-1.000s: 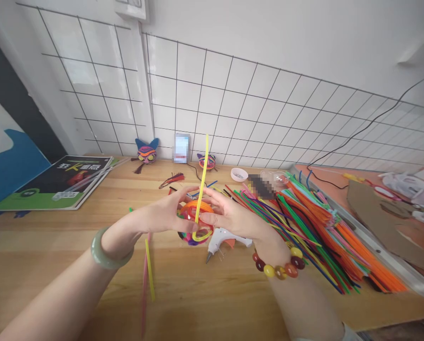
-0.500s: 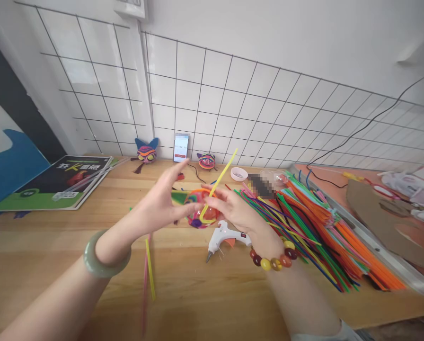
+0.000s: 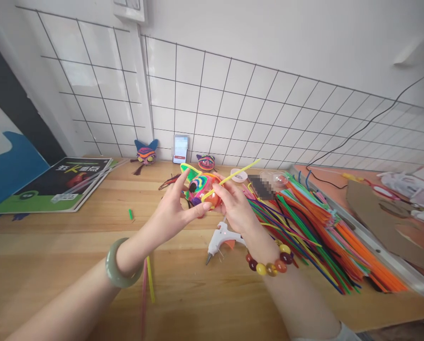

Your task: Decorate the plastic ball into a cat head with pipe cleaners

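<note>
Between my hands is a small colourful cat-like mask (image 3: 203, 182) covered in pipe cleaners, with a green ear edged in yellow and a bare orange area at its right. My left hand (image 3: 174, 206) holds its left side, thumb along the lower edge and index finger up by the ear. My right hand (image 3: 236, 206) grips the right edge. A yellow pipe cleaner (image 3: 240, 171) is bent against the mask's front under the right fingers, its free end sticking out up and right. Just below lies a white hot glue gun (image 3: 219, 241), nozzle toward me.
Many pipe cleaners (image 3: 311, 232) spread over the right of the table. At the back stand two finished masks (image 3: 146, 152), a phone (image 3: 181, 149) and a pink bowl (image 3: 236, 176). A magazine (image 3: 56, 184) lies left; yellow and pink strips (image 3: 150, 282) lie in front.
My left hand has closed in on the mask, which has turned and risen slightly. The yellow pipe cleaner's free end has swung down to the right.
</note>
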Demonstrator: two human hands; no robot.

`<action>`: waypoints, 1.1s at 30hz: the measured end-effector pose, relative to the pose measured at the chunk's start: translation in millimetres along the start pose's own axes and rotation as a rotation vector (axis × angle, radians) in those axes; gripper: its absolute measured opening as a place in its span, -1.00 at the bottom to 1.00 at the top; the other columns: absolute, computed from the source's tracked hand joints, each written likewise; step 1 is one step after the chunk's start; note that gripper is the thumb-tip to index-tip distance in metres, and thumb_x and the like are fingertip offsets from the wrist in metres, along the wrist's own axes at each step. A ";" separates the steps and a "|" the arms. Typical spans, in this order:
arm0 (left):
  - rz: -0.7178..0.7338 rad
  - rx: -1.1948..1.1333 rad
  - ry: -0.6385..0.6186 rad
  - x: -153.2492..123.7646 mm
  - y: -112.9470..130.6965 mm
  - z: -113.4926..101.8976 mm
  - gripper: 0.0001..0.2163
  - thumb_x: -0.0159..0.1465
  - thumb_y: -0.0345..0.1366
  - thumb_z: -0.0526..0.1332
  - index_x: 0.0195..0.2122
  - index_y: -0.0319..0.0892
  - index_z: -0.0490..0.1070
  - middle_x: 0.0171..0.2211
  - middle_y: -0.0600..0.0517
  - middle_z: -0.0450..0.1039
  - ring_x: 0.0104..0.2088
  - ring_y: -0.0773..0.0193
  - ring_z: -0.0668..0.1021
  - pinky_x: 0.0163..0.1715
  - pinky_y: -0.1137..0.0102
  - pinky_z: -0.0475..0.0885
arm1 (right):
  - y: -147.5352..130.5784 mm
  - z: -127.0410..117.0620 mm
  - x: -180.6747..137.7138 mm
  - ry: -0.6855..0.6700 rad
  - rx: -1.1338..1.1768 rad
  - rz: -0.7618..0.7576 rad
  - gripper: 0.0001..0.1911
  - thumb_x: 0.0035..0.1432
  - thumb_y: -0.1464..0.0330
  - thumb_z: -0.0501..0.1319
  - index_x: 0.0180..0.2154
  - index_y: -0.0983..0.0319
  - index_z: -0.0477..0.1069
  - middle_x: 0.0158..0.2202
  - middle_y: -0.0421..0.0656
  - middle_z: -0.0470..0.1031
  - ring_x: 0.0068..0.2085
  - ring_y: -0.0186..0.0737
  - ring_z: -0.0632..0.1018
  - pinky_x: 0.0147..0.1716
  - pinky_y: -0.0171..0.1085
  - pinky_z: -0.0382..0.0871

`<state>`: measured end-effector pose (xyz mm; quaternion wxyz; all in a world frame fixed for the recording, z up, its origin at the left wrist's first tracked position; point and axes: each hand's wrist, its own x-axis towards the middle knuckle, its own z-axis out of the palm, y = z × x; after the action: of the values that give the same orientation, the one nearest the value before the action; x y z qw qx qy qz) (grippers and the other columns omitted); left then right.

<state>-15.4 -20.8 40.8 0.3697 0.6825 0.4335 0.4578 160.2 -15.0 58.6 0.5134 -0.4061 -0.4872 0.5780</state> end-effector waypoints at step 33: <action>-0.073 -0.217 -0.038 -0.4 13.7 -3.2 -0.33 0.24 -0.09 0.29 0.35 -0.05 0.12 0.12 -0.07 0.42 0.03 0.07 0.52 -0.05 0.25 0.52 | 7.8 13.5 -9.8 -0.103 0.071 0.048 -0.20 0.10 0.06 0.38 0.31 -0.04 0.17 0.21 -0.13 0.44 0.11 -0.03 0.55 -0.07 -0.10 0.60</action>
<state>-15.0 -25.6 54.1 0.4658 0.6308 0.3990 0.4754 146.9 -26.6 53.3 0.4880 -0.3689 -0.4823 0.6271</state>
